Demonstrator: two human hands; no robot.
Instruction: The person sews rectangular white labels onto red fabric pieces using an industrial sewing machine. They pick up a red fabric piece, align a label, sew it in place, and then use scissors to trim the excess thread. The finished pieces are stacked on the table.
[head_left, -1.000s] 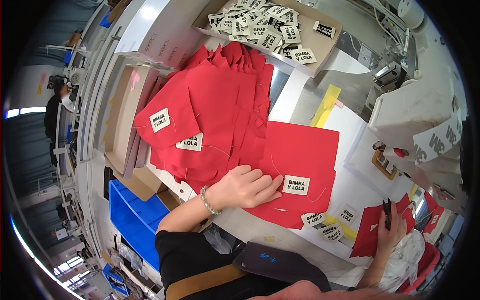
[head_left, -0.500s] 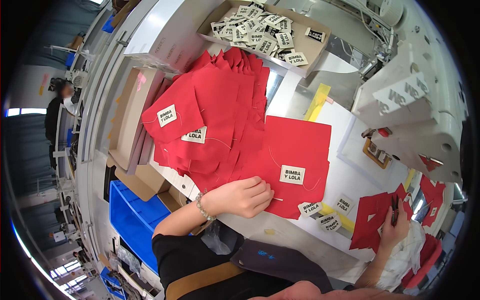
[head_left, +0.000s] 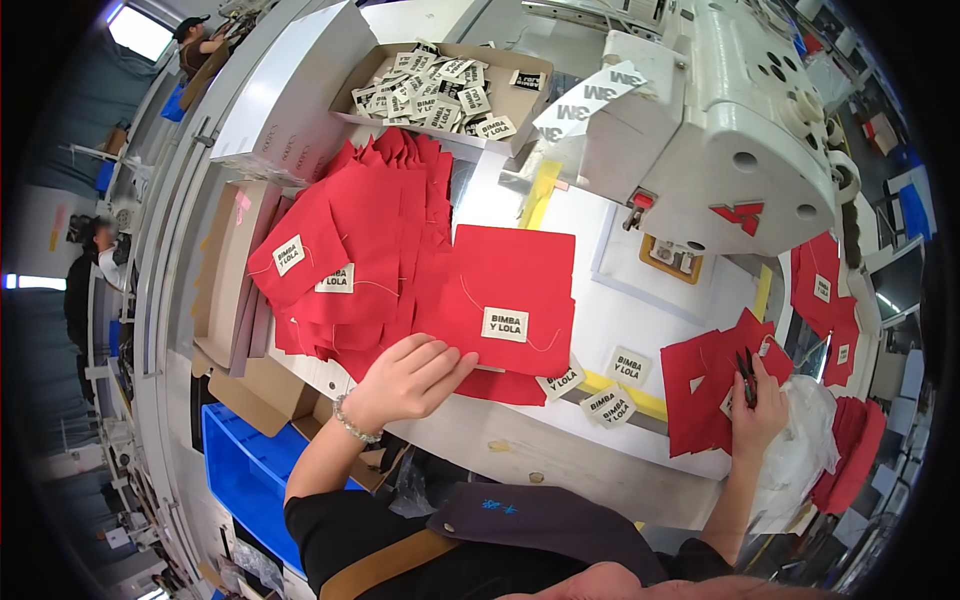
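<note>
My left hand, fingers curled together, touches the lower edge of a red fabric panel with a square white label and loose threads; its thumb and anything it grips are hidden. A heap of red pieces, some labelled, lies beside it. My right hand is closed on black thread snips over other red fabric pieces. Between my hands lie loose white labels.
A white sewing machine fills the upper right. A shallow box of labels stands at the back, with a long white box, an open cardboard tray and a blue bin leftward. Co-workers are at the left.
The camera view has turned, bringing more of the machine in. My left fingertips have slid from beside the panel's label down to its lower edge. My right hand still holds the snips.
</note>
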